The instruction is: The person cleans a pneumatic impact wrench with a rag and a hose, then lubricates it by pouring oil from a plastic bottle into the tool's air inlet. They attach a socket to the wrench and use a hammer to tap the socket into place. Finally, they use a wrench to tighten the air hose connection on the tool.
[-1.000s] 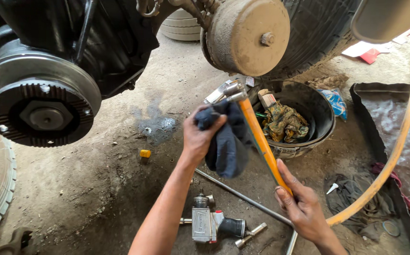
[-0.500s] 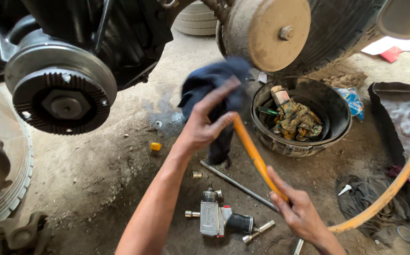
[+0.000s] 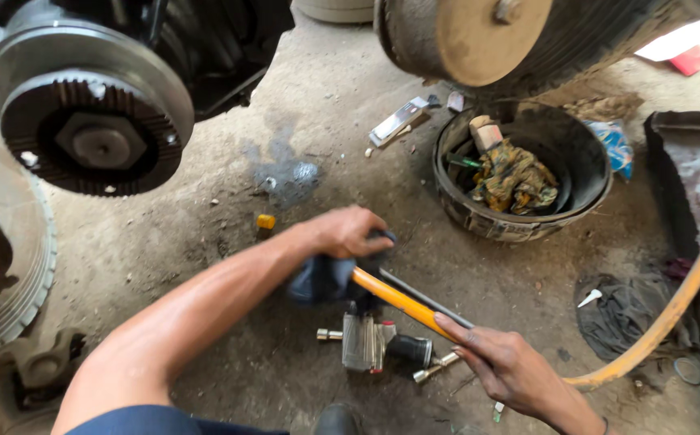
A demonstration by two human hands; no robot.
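- Your left hand (image 3: pixel 348 232) is bare: no glove, no ring visible.
- Left forearm bare up to the elbow; a dark navy sleeve edge shows at the near bottom of frame, short-sleeve cut by the look of it.
- Your right hand (image 3: pixel 504 364) is bare too, nails short.
- Thin dark band at the right wrist, near right corner; partly cut off.

Left hand (image 3: pixel 346 234) fisted, knuckles up, forearm stretched forward, right hand (image 3: pixel 511 366) fingers (image 3: pixel 459 329) extended, palm down
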